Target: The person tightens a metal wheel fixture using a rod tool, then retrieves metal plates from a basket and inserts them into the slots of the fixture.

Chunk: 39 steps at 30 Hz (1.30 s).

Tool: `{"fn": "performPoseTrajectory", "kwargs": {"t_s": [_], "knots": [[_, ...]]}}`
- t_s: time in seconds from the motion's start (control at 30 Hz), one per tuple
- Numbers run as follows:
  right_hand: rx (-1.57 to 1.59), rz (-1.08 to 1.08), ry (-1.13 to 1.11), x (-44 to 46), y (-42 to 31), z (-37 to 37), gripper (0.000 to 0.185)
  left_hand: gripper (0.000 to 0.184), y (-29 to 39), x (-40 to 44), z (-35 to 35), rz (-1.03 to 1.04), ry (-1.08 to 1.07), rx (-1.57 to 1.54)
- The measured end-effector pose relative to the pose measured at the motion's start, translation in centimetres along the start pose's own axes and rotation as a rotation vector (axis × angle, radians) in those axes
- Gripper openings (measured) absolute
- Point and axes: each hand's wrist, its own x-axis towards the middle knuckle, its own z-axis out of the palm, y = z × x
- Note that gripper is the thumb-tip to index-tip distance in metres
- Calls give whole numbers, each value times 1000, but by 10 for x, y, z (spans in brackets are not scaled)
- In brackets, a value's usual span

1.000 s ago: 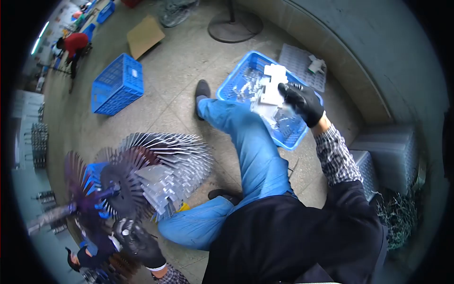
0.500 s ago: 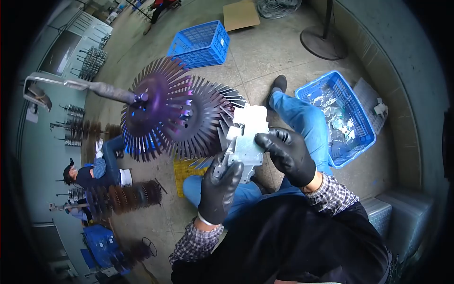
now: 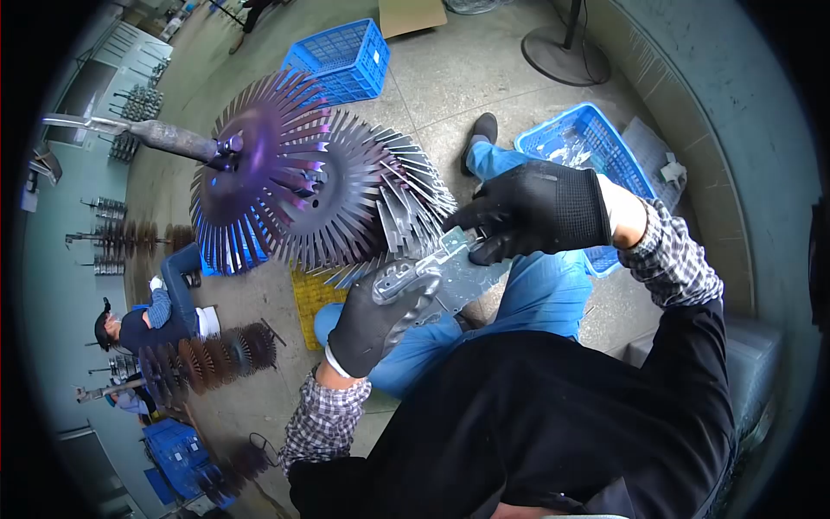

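Note:
My left hand (image 3: 373,318), in a black glove, is closed on a flat silver sheet-metal plate (image 3: 467,281) with raised edges and small holes. Also gloved in black, my right hand (image 3: 545,212) has its fingers bent around the plate's upper edge; the fingertips are partly hidden. The plate is tilted above my knees. Just beyond it stands a rack of slotted metal discs (image 3: 298,186), the front one purplish, with several silver plates (image 3: 411,216) sitting among its fins on the near side.
A blue basket (image 3: 635,151) with metal pieces stands on the right, partly behind my right arm. Another blue crate (image 3: 341,60) is ahead on the floor. Left of me, a person (image 3: 160,316) sits near another disc rack (image 3: 212,363). A round stand base (image 3: 566,56) is at upper right.
My right hand has moved up and over to the plate's upper edge. The plate has turned from face-on to slanted, and my left hand has shifted left. The view has shifted slightly.

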Motion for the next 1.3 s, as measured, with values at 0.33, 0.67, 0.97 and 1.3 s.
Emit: {"fn": "performPoseTrajectory", "kwargs": {"t_s": [0.33, 0.67, 0.97, 1.3], "knots": [[692, 500, 731, -33, 28, 74, 31, 38, -8, 19, -21, 12, -252, -72], [803, 566, 52, -54, 7, 54, 30, 46, -22, 14, -12, 280, -228, 594], [777, 325, -168, -29, 20, 45, 26, 50, 31, 13, 1, 264, -358, 890], [301, 337, 629, 6, 68, 37, 32, 48, 91, 10, -17, 454, -284, 992]]}}
